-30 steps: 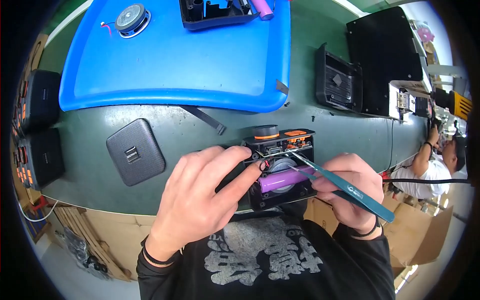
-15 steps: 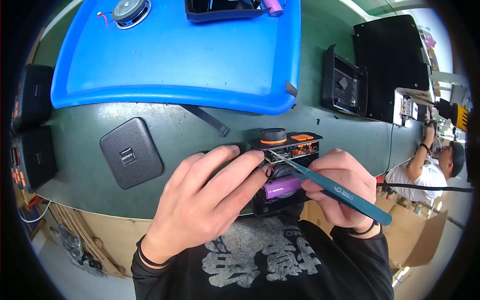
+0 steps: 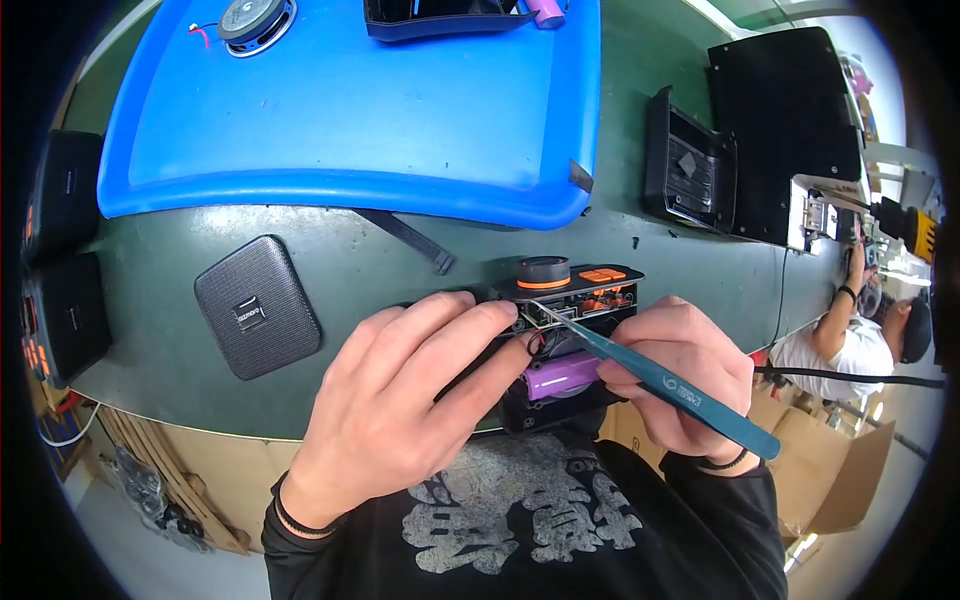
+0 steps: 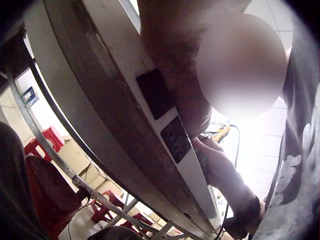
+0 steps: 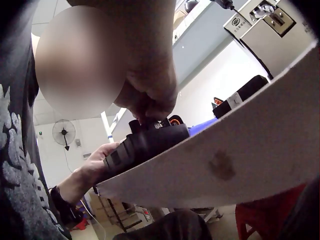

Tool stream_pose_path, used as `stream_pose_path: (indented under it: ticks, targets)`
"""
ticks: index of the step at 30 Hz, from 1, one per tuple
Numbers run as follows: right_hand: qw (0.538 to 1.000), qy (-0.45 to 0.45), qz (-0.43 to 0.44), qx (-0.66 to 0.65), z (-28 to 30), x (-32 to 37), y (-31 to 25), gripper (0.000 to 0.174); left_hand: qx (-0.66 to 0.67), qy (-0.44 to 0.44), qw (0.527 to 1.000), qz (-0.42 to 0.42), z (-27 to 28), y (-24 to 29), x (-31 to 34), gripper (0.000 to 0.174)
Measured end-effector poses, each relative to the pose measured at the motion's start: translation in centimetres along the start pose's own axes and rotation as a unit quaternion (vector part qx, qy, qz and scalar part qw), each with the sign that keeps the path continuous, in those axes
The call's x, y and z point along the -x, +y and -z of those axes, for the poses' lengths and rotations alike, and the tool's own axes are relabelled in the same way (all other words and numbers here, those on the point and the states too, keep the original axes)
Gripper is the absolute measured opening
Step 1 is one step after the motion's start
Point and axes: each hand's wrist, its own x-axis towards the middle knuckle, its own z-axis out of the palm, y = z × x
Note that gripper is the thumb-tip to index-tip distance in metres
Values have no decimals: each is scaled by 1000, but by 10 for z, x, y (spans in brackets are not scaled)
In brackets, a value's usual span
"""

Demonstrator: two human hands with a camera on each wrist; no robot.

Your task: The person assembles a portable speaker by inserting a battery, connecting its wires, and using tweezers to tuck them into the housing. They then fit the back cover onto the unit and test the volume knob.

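Speaker box [image 3: 575, 290]: at the table's near edge, uncovered side toward the person, insides on view; likely turned that way for tool access.
Left hand [image 3: 385, 400]: fingers bent over the box's left end, holding it, presumably to stop it shifting; thumb hidden.
Right hand [image 3: 685, 375]: clamped on the tweezers [image 3: 675, 385], pen-like, probably for fine control in a tight gap.
Tweezer tips: at the circuit board [image 3: 555, 318], just under the knob [image 3: 544, 270]; can't tell if they pinch anything.
Battery [image 3: 560, 377]: purple, inside the box, below the board; wires [image 3: 536, 346] beside it, close to the left fingertips.
Mesh cover [image 3: 260, 307]: flat on the table [image 3: 400, 290], left of the hands, likely parked out of the way.
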Motion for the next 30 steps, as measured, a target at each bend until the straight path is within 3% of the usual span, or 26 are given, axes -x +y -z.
stream_pose_path:
  ticks: [30]
  targets:
    - [1000, 7, -14, 6, -1, -1, 3, 18, 50, -32, 998, 9, 1, -1, -2, 45]
